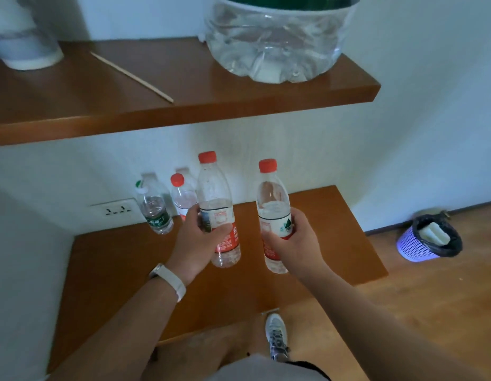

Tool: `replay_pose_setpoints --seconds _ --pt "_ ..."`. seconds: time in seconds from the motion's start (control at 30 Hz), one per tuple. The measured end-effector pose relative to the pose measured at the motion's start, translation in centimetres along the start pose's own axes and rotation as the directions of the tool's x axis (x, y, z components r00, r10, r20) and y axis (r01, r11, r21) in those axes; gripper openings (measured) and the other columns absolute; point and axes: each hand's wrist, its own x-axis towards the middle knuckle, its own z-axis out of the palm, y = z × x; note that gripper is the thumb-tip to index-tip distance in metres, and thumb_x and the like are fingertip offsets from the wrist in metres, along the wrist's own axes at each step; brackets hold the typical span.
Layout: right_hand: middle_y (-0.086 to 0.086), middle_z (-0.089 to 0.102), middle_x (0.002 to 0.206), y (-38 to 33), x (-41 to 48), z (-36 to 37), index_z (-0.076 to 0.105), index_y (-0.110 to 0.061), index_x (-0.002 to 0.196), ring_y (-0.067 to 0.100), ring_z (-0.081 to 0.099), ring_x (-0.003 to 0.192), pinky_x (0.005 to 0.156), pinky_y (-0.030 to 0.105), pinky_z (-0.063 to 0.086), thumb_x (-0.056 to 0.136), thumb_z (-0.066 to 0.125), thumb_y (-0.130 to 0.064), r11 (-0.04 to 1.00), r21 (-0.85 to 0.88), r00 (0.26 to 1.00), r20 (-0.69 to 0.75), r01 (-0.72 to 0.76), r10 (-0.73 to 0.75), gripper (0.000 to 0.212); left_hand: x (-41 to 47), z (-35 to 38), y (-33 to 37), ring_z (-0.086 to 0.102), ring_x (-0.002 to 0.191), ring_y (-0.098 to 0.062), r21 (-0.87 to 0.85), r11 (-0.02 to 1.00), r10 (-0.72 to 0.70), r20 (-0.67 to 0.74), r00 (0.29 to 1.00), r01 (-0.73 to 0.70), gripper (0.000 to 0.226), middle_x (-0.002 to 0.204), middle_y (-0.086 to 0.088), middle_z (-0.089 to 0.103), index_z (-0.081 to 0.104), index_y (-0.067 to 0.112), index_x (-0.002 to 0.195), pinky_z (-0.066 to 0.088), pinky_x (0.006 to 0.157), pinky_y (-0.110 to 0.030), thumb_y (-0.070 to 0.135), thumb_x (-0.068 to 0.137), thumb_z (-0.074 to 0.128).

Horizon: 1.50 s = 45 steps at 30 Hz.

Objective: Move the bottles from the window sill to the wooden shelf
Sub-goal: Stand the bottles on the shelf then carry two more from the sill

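Note:
My left hand [196, 240] grips a clear water bottle with a red cap and red label [215, 188], held upright above the lower wooden shelf [123, 265]. My right hand [296, 242] grips a second red-capped bottle [272, 193], also upright, just to the right of the first. At the back of the lower shelf, against the wall, stand a green-labelled bottle [154, 209] and a red-capped bottle [181, 196] behind my left hand. The window sill is out of view.
An upper wooden shelf [211, 97] carries a large clear water jug [277, 39], a thin wooden stick [131, 76] and a white cup [24, 37]. A wall socket [118, 209] sits left of the bottles. A purple waste basket [428, 237] stands on the floor at right.

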Motion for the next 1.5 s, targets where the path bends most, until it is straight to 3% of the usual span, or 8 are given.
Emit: replay_pose_setpoints --seconds 0.17,0.37,0.5,0.67,0.83,1.07,1.33,1.5 --pt "-0.031 0.054 0.099 1.3 4.4 -2.2 0.04 -0.043 0.118 -0.008 0.057 0.085 0.06 0.007 0.041 0.08 0.077 -0.038 0.999 -0.021 0.998 0.061 0.031 -0.03 0.053 2.6 2.8 0.8 0.061 0.11 -0.009 -0.024 1.0 -0.015 -0.05 0.999 0.014 0.052 0.117 0.01 0.062 0.045 0.029 0.129 0.052 0.074 -0.018 0.022 0.086 0.074" --pt "-0.025 0.058 0.107 3.9 10.1 -3.8 0.042 -0.039 0.125 -0.001 0.06 0.093 0.079 0.019 0.051 0.078 0.079 -0.04 0.998 -0.022 0.98 0.191 0.053 -0.047 0.06 5.0 6.2 0.4 0.06 0.113 -0.011 0.031 0.999 -0.005 -0.133 0.991 0.009 0.058 0.122 0.009 0.062 0.046 0.031 0.131 0.053 0.084 -0.023 0.02 0.083 0.077" --pt "-0.024 0.06 0.1 4.4 13.1 -3.4 0.043 -0.039 0.116 -0.004 0.061 0.086 0.07 0.014 0.047 0.076 0.081 -0.037 0.999 -0.01 0.968 0.246 0.05 -0.046 0.055 6.1 7.1 -0.2 0.061 0.112 -0.015 0.052 0.998 -0.009 -0.228 0.974 0.022 0.062 0.121 0.004 0.064 0.05 0.027 0.133 0.055 0.088 -0.032 0.018 0.08 0.08" --pt "-0.026 0.057 0.097 4.3 14.3 -2.1 0.042 -0.04 0.114 -0.005 0.059 0.084 0.071 0.013 0.046 0.076 0.081 -0.034 0.997 -0.027 0.949 0.31 0.077 -0.065 0.055 6.3 6.6 -1.3 0.059 0.11 -0.009 0.074 0.995 -0.039 -0.263 0.964 0.061 0.06 0.118 0.01 0.062 0.05 0.026 0.133 0.051 0.075 -0.015 0.018 0.081 0.079" --pt "-0.02 0.06 0.1 4.4 15.6 -0.9 0.044 -0.038 0.117 0.0 0.061 0.087 0.078 0.023 0.053 0.077 0.081 -0.034 0.996 -0.022 0.957 0.281 0.081 -0.072 0.054 8.0 6.2 -2.1 0.06 0.107 -0.008 0.09 0.993 -0.055 -0.221 0.974 0.076 0.06 0.116 0.01 0.062 0.048 0.029 0.129 0.054 0.085 -0.027 0.018 0.08 0.08" --pt "-0.019 0.059 0.094 5.3 16.4 1.0 0.044 -0.035 0.112 0.001 0.06 0.083 0.073 0.02 0.049 0.076 0.081 -0.032 0.989 -0.05 0.958 0.259 0.137 -0.12 0.052 10.2 4.2 -4.5 0.06 0.109 -0.013 0.161 0.982 -0.065 -0.188 0.98 0.097 0.059 0.117 0.009 0.062 0.048 0.029 0.127 0.054 0.095 -0.042 0.026 0.079 0.081" --pt "-0.018 0.056 0.09 7.2 18.1 2.6 0.043 -0.028 0.116 0.003 0.059 0.077 0.065 0.016 0.049 0.074 0.085 -0.027 0.972 -0.156 0.956 0.26 0.178 -0.134 0.059 12.6 5.2 -6.9 0.064 0.103 -0.015 0.26 0.952 -0.1 -0.227 0.969 0.159 0.056 0.111 0.007 0.065 0.049 0.026 0.12 0.053 0.084 -0.03 0.033 0.077 0.082" --pt "-0.014 0.061 0.09 7.7 19.2 4.3 0.045 -0.026 0.119 0.007 0.064 0.077 0.068 0.027 0.057 0.072 0.085 -0.029 0.97 -0.148 0.957 0.247 0.191 -0.151 0.062 14.3 5.2 -7.5 0.065 0.097 -0.015 0.32 0.931 -0.091 -0.261 0.961 0.175 0.057 0.107 0.008 0.065 0.039 0.033 0.113 0.052 0.079 -0.026 0.032 0.076 0.081"
